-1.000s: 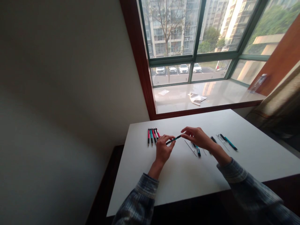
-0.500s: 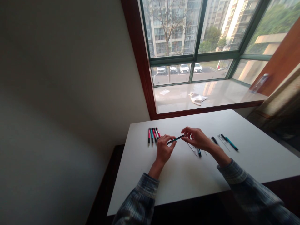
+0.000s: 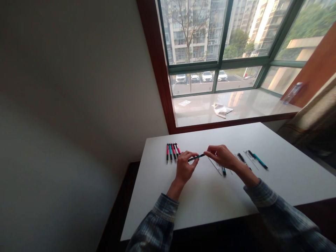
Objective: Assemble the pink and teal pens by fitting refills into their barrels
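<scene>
Pinched between the thumb and fingers of my left hand (image 3: 185, 166) is a teal and black pen (image 3: 200, 156), held slantwise above the table. My right hand (image 3: 221, 156) closes its thumb and fingertips on the pen's right end. Below my right hand lie a thin refill (image 3: 215, 167) and a black and teal pen part (image 3: 224, 171), partly covered. Beyond my left hand, several assembled pens (image 3: 171, 152) in red, teal and white lie side by side. Right of my right wrist are black pen parts (image 3: 241, 158), thin clear pieces (image 3: 251, 160) and a teal barrel (image 3: 259, 162).
The white table (image 3: 210, 206) stands against a wall (image 3: 78, 122) on the left. Behind it, a window sill (image 3: 198, 117) holds a crumpled white cloth or wrapper (image 3: 222, 110) and a small paper (image 3: 184, 103). A curtain (image 3: 307, 119) hangs at the right.
My right hand's fingers, looser around the pen's end half a second ago, now press together on it. My left hand keeps its pinch on the pen with hardly any movement.
</scene>
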Available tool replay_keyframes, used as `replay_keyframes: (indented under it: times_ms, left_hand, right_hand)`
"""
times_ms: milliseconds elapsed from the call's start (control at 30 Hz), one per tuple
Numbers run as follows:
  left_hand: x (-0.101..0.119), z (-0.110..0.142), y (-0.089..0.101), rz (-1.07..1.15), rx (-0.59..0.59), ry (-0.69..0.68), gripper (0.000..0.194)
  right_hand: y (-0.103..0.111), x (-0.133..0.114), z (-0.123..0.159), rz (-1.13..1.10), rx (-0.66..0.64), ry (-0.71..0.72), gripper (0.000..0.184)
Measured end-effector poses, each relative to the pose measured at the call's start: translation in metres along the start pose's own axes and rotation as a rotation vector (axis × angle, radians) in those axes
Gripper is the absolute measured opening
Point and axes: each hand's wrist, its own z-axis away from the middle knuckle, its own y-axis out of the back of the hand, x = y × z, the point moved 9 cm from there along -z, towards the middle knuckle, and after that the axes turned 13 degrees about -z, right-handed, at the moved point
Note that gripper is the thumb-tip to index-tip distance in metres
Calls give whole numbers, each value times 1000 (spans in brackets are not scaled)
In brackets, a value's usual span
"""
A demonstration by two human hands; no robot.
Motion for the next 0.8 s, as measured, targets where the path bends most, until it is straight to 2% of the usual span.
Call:
replay_keyframes:
  times_ms: [367,467,600,733,800]
  left_hand:
    - [0,0,-2,0,-19,-4,10]
    - [0,0,-2,-1,-21,-8,10]
    - [-1,1,-3,0,-24,-10,10]
    - [-2,1,-5,2,-24,-16,11]
    - [-4,1,-6,4,-27,-13,11]
  right_hand:
    - [-1,1,3,-52,23,13,32]
    - [-1,3,4,-8,26,-6,37]
    - [-3,1,5,-54,8,30,30]
    - [-5,8,6,43,5,-6,39]
    - [-4,8,7,28,22,-8,35]
